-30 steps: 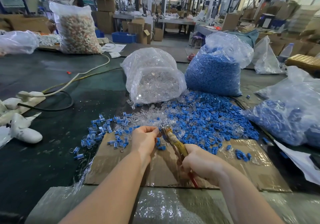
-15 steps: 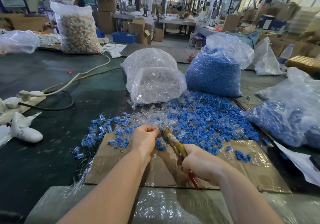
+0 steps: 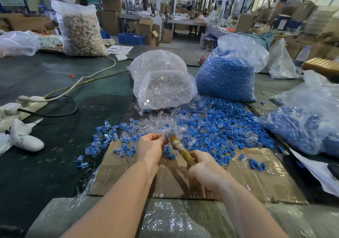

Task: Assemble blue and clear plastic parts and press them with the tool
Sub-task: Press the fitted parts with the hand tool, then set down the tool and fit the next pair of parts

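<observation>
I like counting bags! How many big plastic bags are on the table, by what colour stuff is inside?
Blue parts: 2, the upright bag and the right-hand bag
Clear parts: 1
Tan and white bits: 1
Total: 4

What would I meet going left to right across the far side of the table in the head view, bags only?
Clear bag at the left edge → tall bag of pale mixed parts → bag of clear parts → bag of blue parts → small clear bag → bag of blue parts at the right edge.
</observation>
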The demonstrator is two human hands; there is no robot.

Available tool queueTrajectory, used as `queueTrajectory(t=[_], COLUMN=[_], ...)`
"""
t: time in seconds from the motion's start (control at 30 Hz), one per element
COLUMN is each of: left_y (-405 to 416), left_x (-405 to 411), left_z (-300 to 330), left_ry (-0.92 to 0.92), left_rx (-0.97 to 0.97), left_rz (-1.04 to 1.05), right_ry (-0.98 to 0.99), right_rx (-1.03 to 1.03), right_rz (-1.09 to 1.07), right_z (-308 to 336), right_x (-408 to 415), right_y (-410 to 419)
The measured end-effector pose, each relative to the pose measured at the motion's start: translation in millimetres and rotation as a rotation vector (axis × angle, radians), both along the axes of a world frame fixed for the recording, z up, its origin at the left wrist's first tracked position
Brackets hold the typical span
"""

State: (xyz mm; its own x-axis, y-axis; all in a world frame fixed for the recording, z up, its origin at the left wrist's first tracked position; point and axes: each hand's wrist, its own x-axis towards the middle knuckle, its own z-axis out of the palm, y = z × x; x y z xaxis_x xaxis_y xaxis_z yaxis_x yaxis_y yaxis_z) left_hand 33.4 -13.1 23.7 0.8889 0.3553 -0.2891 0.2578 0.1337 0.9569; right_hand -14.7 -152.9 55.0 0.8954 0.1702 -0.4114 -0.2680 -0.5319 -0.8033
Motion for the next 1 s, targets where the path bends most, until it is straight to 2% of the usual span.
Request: queueTrajectory(t=[0.17, 0.27, 0.4, 0.5, 0.6, 0.73, 0.9, 1.0], left_y=[-1, 1, 12, 23, 35, 46, 45, 37], left_x=[2, 1, -2, -4, -7, -12, -13, -14], left_z=[1, 0, -9, -16, -22, -26, -32, -34], left_ry=[-0.040, -0.045, -0.087, -0.131, -0.147, -0.099, -0.024, -0.054], left_rx=[-0.019, 0.024, 0.242, 0.468, 0.720, 1.020, 1.118, 1.148], left_rz=[0.022, 0.044, 0.100, 0.149, 0.165, 0.188, 0.148, 0.130], right_ry=[0.136, -0.094, -0.360, -0.429, -0.413, -0.419, -0.395, -0.389], right_rx=[0.275, 0.070, -0.290, -0.599, -0.795, -0.914, -0.995, -1.030], right_rz=[-0.105, -0.108, -0.246, -0.331, -0.349, -0.346, -0.294, -0.291], right_z=[0, -8, -22, -28, -37, -49, -52, -48], right_x=[-4, 0, 13, 23, 29, 32, 35, 33], right_y=[0, 3, -8, -24, -38, -48, -50, -44])
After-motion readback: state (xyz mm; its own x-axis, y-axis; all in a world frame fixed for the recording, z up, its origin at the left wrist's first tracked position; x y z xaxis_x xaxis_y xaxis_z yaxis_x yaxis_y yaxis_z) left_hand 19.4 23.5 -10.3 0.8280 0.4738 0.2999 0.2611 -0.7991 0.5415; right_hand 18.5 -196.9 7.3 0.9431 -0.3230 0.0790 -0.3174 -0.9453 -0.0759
